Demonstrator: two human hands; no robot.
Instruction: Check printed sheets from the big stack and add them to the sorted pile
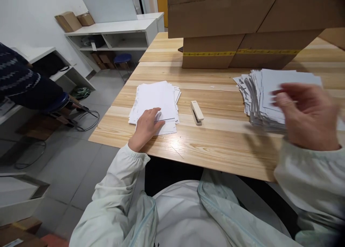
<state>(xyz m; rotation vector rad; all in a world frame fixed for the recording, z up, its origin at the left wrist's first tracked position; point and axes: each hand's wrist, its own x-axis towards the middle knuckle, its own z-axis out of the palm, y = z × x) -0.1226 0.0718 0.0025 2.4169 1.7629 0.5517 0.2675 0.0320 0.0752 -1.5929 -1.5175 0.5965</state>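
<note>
My left hand (147,126) lies on a loose stack of white paper sheets (157,96) near the table's left edge, fingers stretched out over the lower part of the top sheet. My right hand (309,114) is blurred by motion above a taller, uneven paper pile (291,80) on the right. Its thumb and fingers look curved and apart, with no sheet visible between them. A cream stapler (197,112) rests on the wood between the two stacks, touched by neither hand.
Large cardboard boxes (210,51) stand at the back of the wooden table (215,146). On the left, a person (24,78) sits on a blue stool beside white shelves. Another blue stool (122,58) stands on the grey floor, near white shelving (129,29).
</note>
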